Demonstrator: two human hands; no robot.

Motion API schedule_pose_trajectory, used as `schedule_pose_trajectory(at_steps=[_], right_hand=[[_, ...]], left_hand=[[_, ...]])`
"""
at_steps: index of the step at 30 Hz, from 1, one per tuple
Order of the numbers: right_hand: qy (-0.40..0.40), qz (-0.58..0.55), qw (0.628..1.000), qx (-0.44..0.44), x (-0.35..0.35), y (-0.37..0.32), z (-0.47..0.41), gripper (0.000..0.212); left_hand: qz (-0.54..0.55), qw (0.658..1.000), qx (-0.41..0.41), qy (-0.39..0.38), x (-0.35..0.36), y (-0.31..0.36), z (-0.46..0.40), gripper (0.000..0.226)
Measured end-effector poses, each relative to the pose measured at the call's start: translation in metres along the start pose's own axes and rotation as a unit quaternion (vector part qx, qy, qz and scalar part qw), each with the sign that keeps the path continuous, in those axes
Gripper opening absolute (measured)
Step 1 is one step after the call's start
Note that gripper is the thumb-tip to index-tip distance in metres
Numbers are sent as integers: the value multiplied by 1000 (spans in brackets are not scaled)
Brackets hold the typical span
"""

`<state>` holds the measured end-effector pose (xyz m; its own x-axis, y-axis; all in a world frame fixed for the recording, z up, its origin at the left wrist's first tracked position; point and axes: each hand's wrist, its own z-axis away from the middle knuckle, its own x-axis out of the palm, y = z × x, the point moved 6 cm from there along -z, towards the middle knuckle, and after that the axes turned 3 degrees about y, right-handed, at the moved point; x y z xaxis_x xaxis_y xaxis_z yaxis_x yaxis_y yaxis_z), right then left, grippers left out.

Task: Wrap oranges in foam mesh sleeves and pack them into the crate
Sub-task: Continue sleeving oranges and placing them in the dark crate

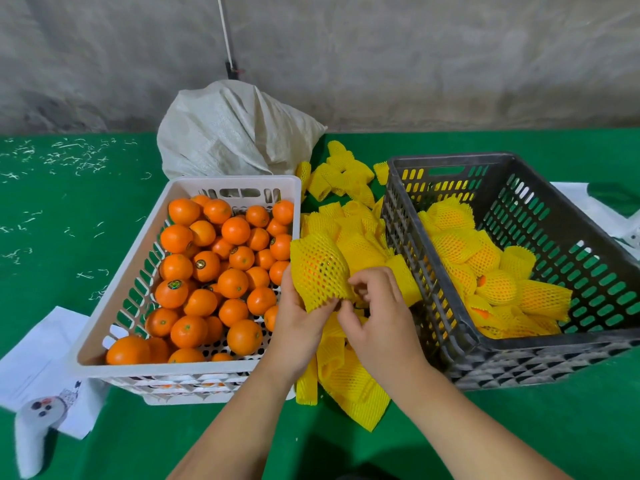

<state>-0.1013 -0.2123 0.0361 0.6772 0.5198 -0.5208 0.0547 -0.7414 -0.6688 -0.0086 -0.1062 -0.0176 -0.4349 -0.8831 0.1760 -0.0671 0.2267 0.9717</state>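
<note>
A sleeved orange (320, 270) is gripped from below by the left hand (300, 320), while the near edge of its yellow foam mesh is pinched by the right hand (375, 317); the two hands are held close together above a pile of loose sleeves (349, 379). Just left, a white crate (104, 344) is filled with bare oranges (214, 268). To the right, wrapped oranges (491, 271) are seen inside a dark crate (561, 355). A pale woven sack (232, 129) is slumped at the far side on the green table (62, 216).

Orange in yellow foam mesh sleeve (320, 268) between crates; wrapped oranges (491, 271) piled in dark crate (450, 161).
</note>
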Motion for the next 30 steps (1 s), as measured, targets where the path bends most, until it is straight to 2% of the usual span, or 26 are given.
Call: schedule_pose_trajectory(at_steps=[2,3,5,10,12,14,17,22,24,26,27,29,30], right_hand=[[-50,-20,995,83,6,13,-6,44],[-63,-33,992,108,7,18,-8,43],[-40,-53,990,121,4,21,-9,32],[64,-65,993,79,5,2,15,17],[51,-69,992,94,6,5,14,23],[2,-63,992,108,5,11,4,32],[-44,-36,997,48,0,11,-6,27],[65,-39,997,-8,1,11,14,13],[71,-47,996,-12,5,12,23,9],[51,-77,996,7,8,13,29,11],[50,-126,990,50,6,14,30,13],[52,-216,964,143,4,12,29,40],[32,-221,961,164,5,11,26,57]], left_hand=[[-17,1000,5,-11,2,0,0,78],[-25,1000,10,-7,1,1,0,78],[-29,999,17,10,-1,2,1,71],[-48,998,34,13,-1,0,4,61],[-63,997,42,10,-1,-1,4,65],[-71,997,29,-4,0,-2,2,71],[-48,999,5,-17,-2,-6,-3,76],[-50,999,6,1,-6,-11,-2,74],[-62,998,12,9,-6,-12,-1,76],[-62,997,17,32,-9,-12,-3,77],[-60,997,20,46,-10,-11,-5,78],[-71,996,24,45,-8,-7,-6,82],[-79,996,22,27,-4,-5,-5,85]])
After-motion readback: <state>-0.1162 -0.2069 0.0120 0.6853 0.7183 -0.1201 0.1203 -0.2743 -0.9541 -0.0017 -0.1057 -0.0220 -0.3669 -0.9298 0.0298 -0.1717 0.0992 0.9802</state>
